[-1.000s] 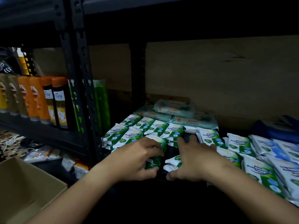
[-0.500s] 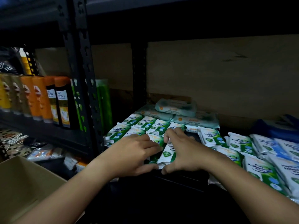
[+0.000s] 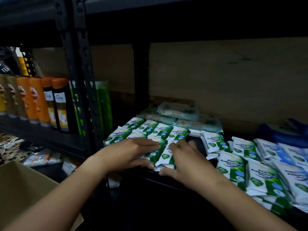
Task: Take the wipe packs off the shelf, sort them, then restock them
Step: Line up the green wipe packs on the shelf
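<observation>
One head-worn wide-angle camera is looking forward and down — sitting close to the front edge of the dark metal shelf (image 3: 166,176), facing its brown board back. Both forearms are reaching in from the bottom edge; no second view is sharing the scene.

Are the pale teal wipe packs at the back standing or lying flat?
Lying flat: the pale teal wipe packs are stacked with their printed faces up.

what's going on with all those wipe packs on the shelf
A person is arranging green-and-white pine antibacterial wipe packs into rows at the shelf's front left. The left hand lies flat over one pack while the right hand sets another beside it. More packs lie loose to the right, and larger pale antibacterial wipe packs are stacked behind.
</observation>
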`<state>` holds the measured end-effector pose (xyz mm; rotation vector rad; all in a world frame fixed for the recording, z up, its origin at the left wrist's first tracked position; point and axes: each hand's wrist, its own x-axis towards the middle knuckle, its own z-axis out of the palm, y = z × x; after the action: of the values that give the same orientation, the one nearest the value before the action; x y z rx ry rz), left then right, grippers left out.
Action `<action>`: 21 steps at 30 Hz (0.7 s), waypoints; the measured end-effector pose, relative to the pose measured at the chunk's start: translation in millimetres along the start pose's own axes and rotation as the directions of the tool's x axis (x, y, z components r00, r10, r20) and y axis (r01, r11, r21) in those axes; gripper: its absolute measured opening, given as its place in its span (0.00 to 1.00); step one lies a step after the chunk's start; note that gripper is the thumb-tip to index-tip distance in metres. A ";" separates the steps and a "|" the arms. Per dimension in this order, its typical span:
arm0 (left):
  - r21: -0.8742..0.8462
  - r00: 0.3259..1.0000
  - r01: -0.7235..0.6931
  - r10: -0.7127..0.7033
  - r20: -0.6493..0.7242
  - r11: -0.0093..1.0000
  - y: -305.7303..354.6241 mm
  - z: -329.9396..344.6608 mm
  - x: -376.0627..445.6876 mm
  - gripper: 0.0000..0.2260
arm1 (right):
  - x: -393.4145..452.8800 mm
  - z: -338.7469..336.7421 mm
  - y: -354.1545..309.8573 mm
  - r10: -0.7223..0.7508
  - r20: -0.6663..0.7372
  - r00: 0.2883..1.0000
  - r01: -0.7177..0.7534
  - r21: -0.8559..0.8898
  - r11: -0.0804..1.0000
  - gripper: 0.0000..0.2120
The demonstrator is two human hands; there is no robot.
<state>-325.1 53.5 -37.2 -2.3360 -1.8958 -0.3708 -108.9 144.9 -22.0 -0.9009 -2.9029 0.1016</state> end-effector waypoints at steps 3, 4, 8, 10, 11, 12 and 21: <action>-0.007 1.000 0.004 -0.003 0.020 1.000 -5.6 1.5 -0.7 0.31 | -2.0 3.2 5.6 0.011 -0.020 1.000 -0.008 0.147 0.989 0.42; -0.013 1.000 0.007 -0.007 0.014 1.000 -6.2 1.2 -0.7 0.30 | -2.5 2.6 5.7 0.055 -0.037 0.998 -0.043 0.272 0.961 0.42; -0.043 0.993 0.097 -0.100 -0.061 0.994 -6.6 -6.1 13.1 0.30 | 15.2 3.3 1.5 0.376 -0.034 0.926 -0.209 0.782 0.587 0.30; -0.074 0.980 0.197 -0.197 0.000 0.978 -9.0 -7.4 28.6 0.30 | 29.1 11.5 -1.4 0.426 0.015 0.905 -0.223 0.869 0.442 0.27; -0.071 0.966 0.255 -0.251 0.063 0.964 -10.0 -6.6 36.4 0.29 | 34.1 16.5 -3.0 0.425 0.032 0.905 -0.218 0.891 0.398 0.28; -0.049 0.943 0.313 -0.305 0.135 0.948 -10.5 -4.5 43.1 0.28 | 38.6 21.9 -4.3 0.418 0.044 0.907 -0.219 0.898 0.381 0.29; -0.052 0.895 0.405 -0.385 0.225 0.913 -18.5 10.5 59.0 0.27 | 61.7 43.4 -11.0 0.405 0.001 0.914 -0.211 0.855 0.474 0.31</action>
<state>-330.7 115.8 -33.5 -2.1020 -2.5194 -0.2617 -170.6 169.4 -59.4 -1.0853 -1.9839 1.2497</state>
